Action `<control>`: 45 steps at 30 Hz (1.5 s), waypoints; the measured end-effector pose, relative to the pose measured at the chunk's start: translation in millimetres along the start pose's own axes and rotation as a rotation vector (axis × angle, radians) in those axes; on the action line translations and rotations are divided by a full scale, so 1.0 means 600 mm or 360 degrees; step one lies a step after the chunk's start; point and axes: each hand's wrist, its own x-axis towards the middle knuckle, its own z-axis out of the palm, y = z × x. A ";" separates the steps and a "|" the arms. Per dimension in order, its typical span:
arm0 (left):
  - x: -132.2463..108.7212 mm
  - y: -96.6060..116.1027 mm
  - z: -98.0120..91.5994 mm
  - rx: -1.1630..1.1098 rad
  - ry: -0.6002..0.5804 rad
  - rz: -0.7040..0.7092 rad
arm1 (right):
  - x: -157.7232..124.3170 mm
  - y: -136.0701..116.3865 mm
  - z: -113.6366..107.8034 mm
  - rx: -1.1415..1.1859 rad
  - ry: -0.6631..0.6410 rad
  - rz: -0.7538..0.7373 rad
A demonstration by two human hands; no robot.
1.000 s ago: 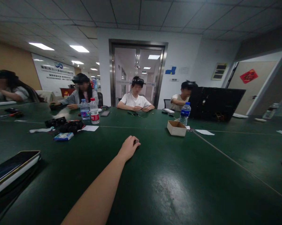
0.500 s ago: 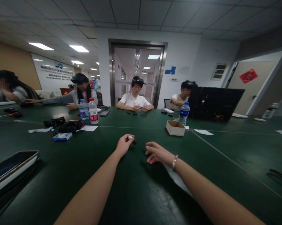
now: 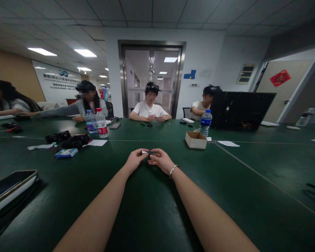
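Note:
Both my arms reach forward over the dark green table. My left hand and my right hand meet at the middle, fingertips pinched together on a small dark and silvery object held between them just above the tabletop. What the object is stays too small to make out. A thin bracelet circles my right wrist.
A small cardboard box and a water bottle stand ahead right, before an open black laptop. Two bottles, black gear and papers lie ahead left. A phone on a book sits near left. Several people sit across.
My right arm came into view and its hand moved left to join the left hand on the small object. The left hand lifted the object slightly off the table.

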 end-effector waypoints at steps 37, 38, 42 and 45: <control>0.001 -0.011 -0.001 -0.0032 0.0043 -0.0136 | -0.001 -0.012 -0.017 -0.0020 0.0071 -0.0001; 0.001 -0.011 -0.001 -0.0022 0.0041 -0.0132 | -0.001 -0.012 -0.017 -0.0020 0.0068 -0.0001; 0.001 -0.011 0.001 0.0016 0.0041 -0.0114 | -0.001 -0.012 -0.017 -0.0018 0.0064 -0.0005; 0.001 -0.008 0.003 0.0013 0.0044 -0.0115 | -0.001 -0.012 -0.018 -0.0021 0.0051 -0.0005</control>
